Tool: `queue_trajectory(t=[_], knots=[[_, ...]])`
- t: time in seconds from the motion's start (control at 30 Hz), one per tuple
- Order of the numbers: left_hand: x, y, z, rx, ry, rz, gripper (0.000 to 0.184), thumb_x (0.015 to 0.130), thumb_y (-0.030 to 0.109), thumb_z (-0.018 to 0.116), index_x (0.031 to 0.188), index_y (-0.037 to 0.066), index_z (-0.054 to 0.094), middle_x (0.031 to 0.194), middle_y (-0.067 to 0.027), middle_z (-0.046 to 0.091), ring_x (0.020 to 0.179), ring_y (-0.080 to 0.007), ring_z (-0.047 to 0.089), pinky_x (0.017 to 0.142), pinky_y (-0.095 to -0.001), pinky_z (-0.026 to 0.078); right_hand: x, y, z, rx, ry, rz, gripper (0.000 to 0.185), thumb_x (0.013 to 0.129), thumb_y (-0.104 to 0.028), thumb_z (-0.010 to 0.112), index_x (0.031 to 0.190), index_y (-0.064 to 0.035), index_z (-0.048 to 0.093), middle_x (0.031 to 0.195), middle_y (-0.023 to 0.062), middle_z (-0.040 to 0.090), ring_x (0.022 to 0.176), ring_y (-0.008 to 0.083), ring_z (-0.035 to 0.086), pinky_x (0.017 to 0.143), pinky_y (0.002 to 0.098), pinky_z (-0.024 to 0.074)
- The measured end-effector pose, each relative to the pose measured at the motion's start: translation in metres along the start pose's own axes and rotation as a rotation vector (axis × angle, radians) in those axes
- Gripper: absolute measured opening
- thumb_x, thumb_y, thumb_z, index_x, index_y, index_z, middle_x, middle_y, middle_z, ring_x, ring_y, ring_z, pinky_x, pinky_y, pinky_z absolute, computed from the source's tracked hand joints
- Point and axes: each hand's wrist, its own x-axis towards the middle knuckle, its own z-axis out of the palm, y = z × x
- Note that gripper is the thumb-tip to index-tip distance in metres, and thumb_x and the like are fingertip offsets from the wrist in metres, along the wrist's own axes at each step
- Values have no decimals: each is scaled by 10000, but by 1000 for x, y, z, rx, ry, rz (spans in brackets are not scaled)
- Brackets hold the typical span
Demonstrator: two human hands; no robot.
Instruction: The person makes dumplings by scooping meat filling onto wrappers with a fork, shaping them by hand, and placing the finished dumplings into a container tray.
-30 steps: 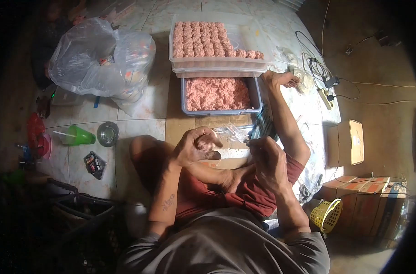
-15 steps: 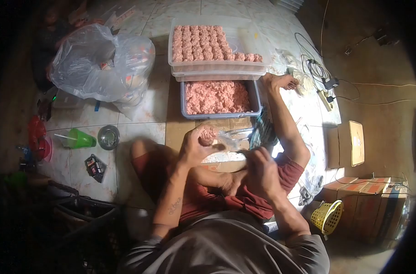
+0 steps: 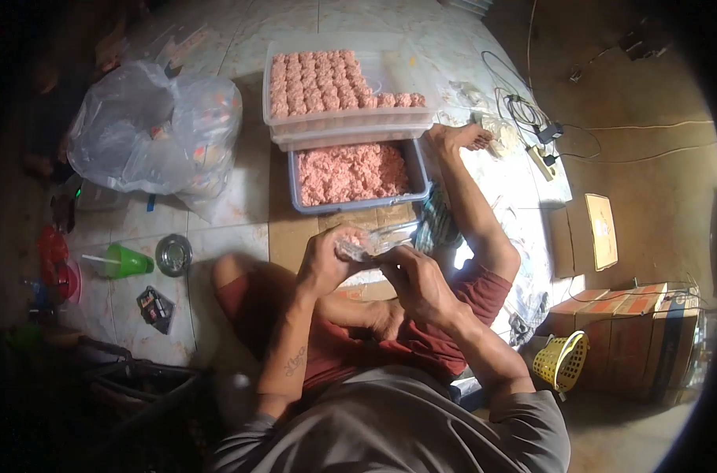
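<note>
My left hand (image 3: 322, 264) is curled around a lump of pink, minced-meat-like mixture (image 3: 351, 236). A piece of clear plastic (image 3: 352, 251) lies against the lump's near side. On the right, my right hand (image 3: 420, 284) has its fingers pinched together at the plastic's edge. Just beyond both hands stands a blue-rimmed tub (image 3: 295, 177) of the same loose pink mixture (image 3: 351, 173). Behind it, a clear plastic container (image 3: 398, 75) holds rows of pink balls (image 3: 315, 83), with a shorter row along its front right.
A large clear plastic bag (image 3: 122, 134) sits at the left. Nearer are a green cup (image 3: 130, 261), a round metal dish (image 3: 174, 255) and a dark small packet (image 3: 155, 307). A yellow basket (image 3: 561, 361), cardboard boxes (image 3: 618, 335) and cables (image 3: 524, 114) occupy the right side.
My right hand has come up and left to the lump, and its fingers now pinch clear plastic there. My left hand still holds the lump. The whole view has shifted slightly.
</note>
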Motion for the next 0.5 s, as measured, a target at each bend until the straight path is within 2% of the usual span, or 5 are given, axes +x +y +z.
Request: queue_trajectory(t=[0.07,0.27,0.33,0.4,0.5], knots=[[-6,-2,-16,-312,0,-159,339,733,77,914,926,34,638,834,2,652,767,-82,592,736,-263,531,11,6,-7,76,99,-21,111,920,-11,628,1016,28,667,916,232,640,864,437,630,757,457,505],[4,-16,-25,82,-198,-261,511,750,255,924,1083,8,624,922,-40,675,873,-125,627,817,-294,526,100,65,-38,-541,261,-259,170,938,-112,621,994,33,688,901,247,662,891,427,630,767,472,519],[12,-9,-13,-319,18,-68,569,800,318,887,1177,4,598,1014,-66,674,942,-138,631,859,-296,519,109,49,-27,-554,244,-387,294,964,-168,594,1149,51,660,989,254,689,955,426,642,840,468,530],[16,8,-17,-441,-42,-119,618,927,419,737,1320,-24,559,1269,-129,625,1119,-201,613,959,-337,498,101,31,-8,-499,59,-224,514,942,-188,614,1379,56,497,1118,246,684,1000,425,651,878,464,536],[29,5,-20,-252,-110,77,838,965,563,607,1461,-87,424,1424,-194,540,1315,-280,516,1108,-385,390,109,46,10,-372,-101,-144,481,898,-208,653,1315,22,582,1179,233,656,993,411,656,845,482,537]])
